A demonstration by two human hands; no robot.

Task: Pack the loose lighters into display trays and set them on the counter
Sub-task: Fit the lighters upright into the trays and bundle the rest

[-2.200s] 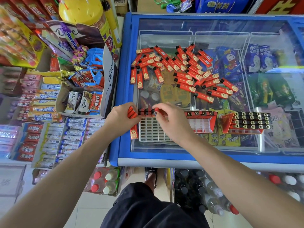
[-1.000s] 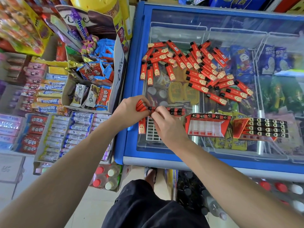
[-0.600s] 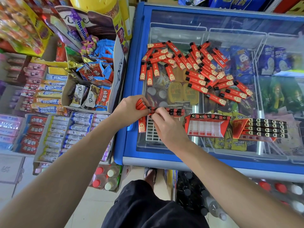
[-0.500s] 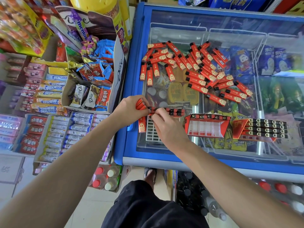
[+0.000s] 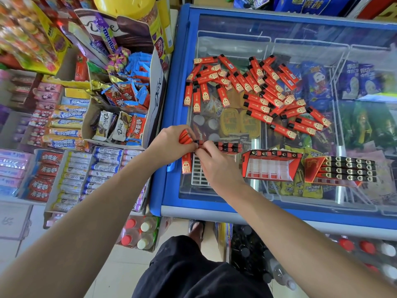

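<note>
1. Gripping a small bundle of red lighters (image 5: 185, 136), the left hand (image 5: 171, 143) has its fingers curled tight around them at the freezer's near-left corner.
2. Pinching now, the right hand (image 5: 217, 166) has its fingertips closed on a black lighter top at the left end of the row being filled in the white grid tray (image 5: 198, 175).
3. Compared with 2.2 s ago, the right hand has slid left along that row, from its right end to its left, so the row looks nearly filled.
4. Just right sits a red tray (image 5: 271, 166) holding only 1 row, then a fully packed tray (image 5: 345, 171).
5. Beyond, the loose pile (image 5: 257, 87) on the freezer lid (image 5: 300, 31) looks unchanged and big, so plenty of packing remains.
</note>
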